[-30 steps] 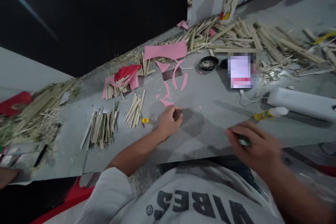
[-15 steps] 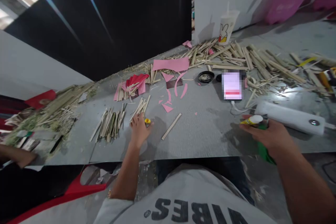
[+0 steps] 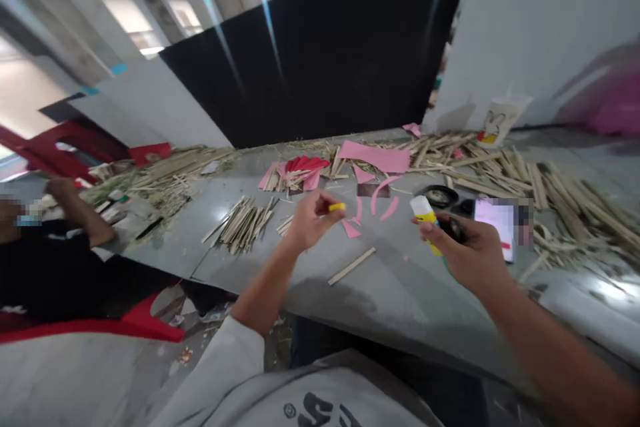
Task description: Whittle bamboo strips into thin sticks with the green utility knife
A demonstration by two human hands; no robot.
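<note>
Head view: we see our left hand [image 3: 310, 219] raised over the table [image 3: 395, 300], thumb and fingers pinched closed on a small yellow cap [image 3: 337, 207]. Our right hand [image 3: 475, 253] is curled around a yellow glue stick [image 3: 425, 217], its white end tilted up and to the left; we also make out something dark in that palm, too blurred for us to name. The glue stick and the cap are well apart.

Below and between our hands, a single pale strip [image 3: 352, 267] lies slantwise on the table. To its left we have a bundle of strips [image 3: 245, 223], with a few more partly hidden behind our left hand. Farther back we see curved pink paper pieces [image 3: 379, 197], a long pink sheet [image 3: 375, 157] and red folded paper [image 3: 306, 165]. A black dish [image 3: 441, 196] sits near the phone [image 3: 493, 217], beyond our right hand. At far left we see another person [image 3: 50, 260].
</note>
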